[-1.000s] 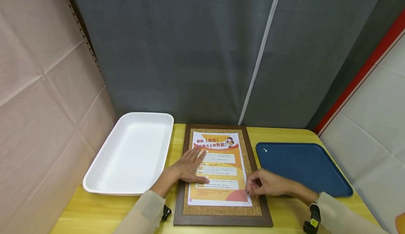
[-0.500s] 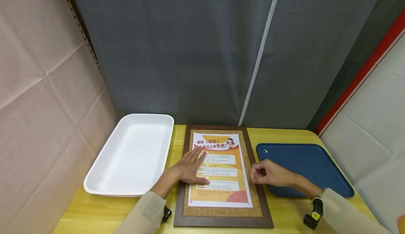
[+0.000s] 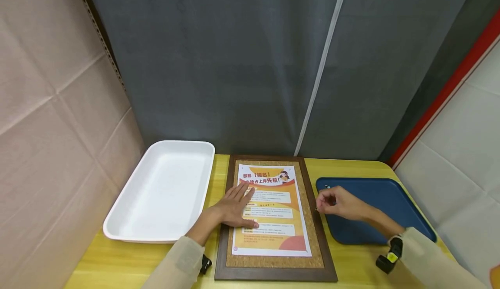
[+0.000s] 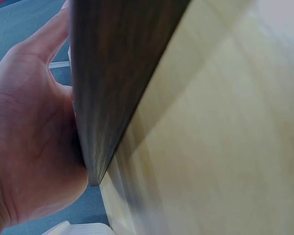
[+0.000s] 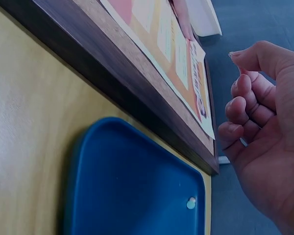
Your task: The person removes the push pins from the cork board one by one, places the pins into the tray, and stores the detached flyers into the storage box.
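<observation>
An orange and white printed poster [image 3: 269, 232] lies on a cork board [image 3: 273, 261] with a dark wooden frame [image 3: 275, 274]. My left hand [image 3: 234, 206] rests flat on the poster's left side, fingers spread. My right hand [image 3: 340, 202] is raised between the board's right edge and the blue tray [image 3: 375, 211]. Its thumb and forefinger pinch a tiny thing, apparently a pushpin [image 5: 231, 54], mostly hidden by the fingertips. In the right wrist view, a small pale-headed pushpin [image 5: 191, 202] lies in the tray. Small dark marks show at the poster's top corners.
A white deep tray [image 3: 160, 193] stands left of the board on the yellow wooden table [image 3: 117, 258]. A grey curtain [image 3: 218, 63] hangs behind. Pale cloth walls [image 3: 50, 150] close in the sides.
My right hand has moved from the poster's lower right corner up and to the right, toward the blue tray, fingers still pinched. My left hand has stayed on the poster.
</observation>
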Demonstrator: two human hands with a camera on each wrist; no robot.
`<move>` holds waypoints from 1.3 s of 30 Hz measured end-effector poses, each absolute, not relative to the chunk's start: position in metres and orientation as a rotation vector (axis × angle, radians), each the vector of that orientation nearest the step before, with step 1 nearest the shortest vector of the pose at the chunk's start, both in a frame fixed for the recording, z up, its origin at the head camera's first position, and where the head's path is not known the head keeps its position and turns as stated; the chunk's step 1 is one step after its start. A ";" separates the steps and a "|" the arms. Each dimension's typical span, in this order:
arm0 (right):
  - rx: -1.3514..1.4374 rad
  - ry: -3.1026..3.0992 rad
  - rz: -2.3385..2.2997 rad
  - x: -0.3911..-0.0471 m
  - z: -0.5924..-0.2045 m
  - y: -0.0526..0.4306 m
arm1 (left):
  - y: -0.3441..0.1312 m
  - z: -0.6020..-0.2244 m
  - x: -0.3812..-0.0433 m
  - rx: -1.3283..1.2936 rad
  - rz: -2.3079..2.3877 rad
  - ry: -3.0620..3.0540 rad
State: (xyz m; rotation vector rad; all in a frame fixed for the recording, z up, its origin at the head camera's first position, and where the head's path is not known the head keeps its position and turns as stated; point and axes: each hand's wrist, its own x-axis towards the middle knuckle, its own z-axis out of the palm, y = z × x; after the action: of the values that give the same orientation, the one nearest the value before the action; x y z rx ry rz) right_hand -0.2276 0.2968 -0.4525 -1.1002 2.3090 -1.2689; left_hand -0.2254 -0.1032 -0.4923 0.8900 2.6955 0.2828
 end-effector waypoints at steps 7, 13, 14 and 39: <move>-0.999 2.380 -1.277 -0.235 -0.454 0.308 | -0.103 -0.493 -0.226 0.896 0.275 2.699; -0.921 2.429 -1.286 -0.240 -0.458 0.320 | -0.103 -0.493 -0.225 0.905 0.253 2.704; -0.909 2.438 -1.284 -0.241 -0.458 0.322 | -0.103 -0.494 -0.225 0.908 0.248 2.704; -0.619 2.671 -1.228 -0.268 -0.468 0.357 | -0.104 -0.494 -0.226 0.913 0.290 2.700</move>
State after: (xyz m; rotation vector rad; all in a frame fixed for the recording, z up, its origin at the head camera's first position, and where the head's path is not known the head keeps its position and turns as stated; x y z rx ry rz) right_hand -0.2679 0.3571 -0.4685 -0.6185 2.6705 -1.2277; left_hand -0.2256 -0.1045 -0.4941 0.9134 2.6995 0.2904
